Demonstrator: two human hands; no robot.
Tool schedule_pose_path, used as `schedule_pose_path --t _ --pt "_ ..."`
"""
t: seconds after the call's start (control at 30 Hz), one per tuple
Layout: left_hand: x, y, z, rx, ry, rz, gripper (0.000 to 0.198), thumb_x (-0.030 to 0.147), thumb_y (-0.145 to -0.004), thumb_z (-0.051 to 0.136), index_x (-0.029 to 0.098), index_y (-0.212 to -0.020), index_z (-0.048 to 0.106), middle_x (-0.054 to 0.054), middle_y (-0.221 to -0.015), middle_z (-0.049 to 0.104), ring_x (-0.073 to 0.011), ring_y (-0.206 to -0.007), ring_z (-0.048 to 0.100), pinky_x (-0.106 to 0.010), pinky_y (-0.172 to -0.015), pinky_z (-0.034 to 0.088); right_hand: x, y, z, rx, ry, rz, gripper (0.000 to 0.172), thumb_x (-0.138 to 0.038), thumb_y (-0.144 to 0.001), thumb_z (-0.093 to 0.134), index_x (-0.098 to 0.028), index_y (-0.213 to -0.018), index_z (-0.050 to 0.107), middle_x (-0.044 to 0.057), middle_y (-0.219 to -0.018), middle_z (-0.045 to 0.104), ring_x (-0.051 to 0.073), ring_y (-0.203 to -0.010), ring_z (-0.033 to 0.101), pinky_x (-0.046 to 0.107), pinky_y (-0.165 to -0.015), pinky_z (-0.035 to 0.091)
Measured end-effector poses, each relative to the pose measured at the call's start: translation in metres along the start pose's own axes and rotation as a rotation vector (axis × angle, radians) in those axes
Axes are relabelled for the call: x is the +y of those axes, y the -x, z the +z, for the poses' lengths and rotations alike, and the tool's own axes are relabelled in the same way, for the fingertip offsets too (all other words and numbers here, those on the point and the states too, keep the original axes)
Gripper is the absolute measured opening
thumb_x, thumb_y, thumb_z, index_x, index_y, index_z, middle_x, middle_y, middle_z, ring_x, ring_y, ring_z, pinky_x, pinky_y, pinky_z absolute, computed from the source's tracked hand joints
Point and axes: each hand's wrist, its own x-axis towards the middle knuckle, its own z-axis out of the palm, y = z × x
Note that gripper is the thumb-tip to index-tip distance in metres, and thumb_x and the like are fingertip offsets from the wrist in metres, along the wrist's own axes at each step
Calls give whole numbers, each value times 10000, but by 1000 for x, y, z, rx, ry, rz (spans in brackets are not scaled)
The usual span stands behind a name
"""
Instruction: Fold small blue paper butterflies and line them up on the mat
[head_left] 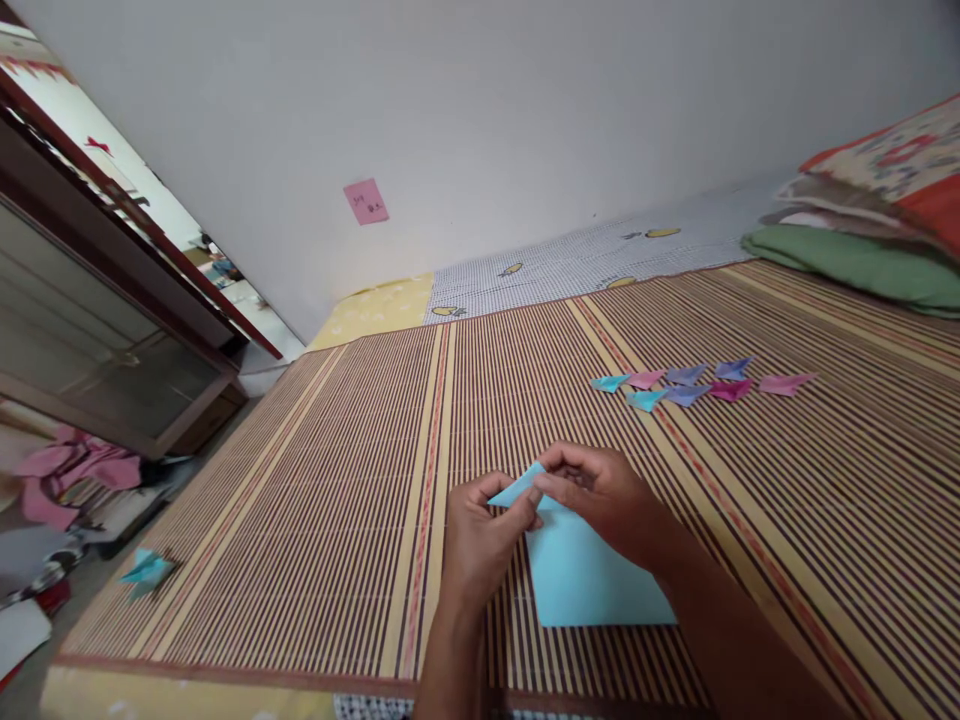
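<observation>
Above the striped bamboo mat (360,480), a small folded piece of light blue paper (516,487) is held between both hands. My left hand (484,540) pinches its lower left part between thumb and fingers. At its upper right end, my right hand (607,500) grips it with thumb and forefinger, the other fingers curled. Just under the hands lies flat light blue paper (600,585), partly covered by my right hand and forearm; whether it is one sheet or a stack, I cannot tell.
Several small folded paper figures (686,394) in blue, pink and purple lie in two rows farther back. A teal folded paper (148,572) sits near the mat's left edge. Folded bedding (862,255) is piled at right. A pink note (366,202) is on the wall.
</observation>
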Motion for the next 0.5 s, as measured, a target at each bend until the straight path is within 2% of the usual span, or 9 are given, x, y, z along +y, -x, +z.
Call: schedule_pose_path --t 0.17,0.33,0.5 --pt "1 0 6 34 89 -19 263 375 -775 781 162 -648 695 -26 -576 696 -148 -525 611 -250 -566 479 -2 0 9 113 56 -47 257 -341 -922 583 -200 -708 576 -39 -621 473 130 -585 437 264 -546 345" --pt "6 3 0 -35 36 90 404 427 -918 636 163 -614 678 -43 -580 672 -151 -567 598 -268 -630 481 0 1 -2 107 41 -28 280 -359 -938 581 -200 -709 555 -47 -624 456 119 -571 408 258 -531 329" --pt "3 3 4 -5 76 60 442 499 -931 593 167 -649 669 -14 -534 614 -141 -519 552 -267 -604 459 2 1 -5 109 8 -12 287 -381 -923 598 -201 -704 559 -45 -620 457 121 -566 405 258 -523 325"
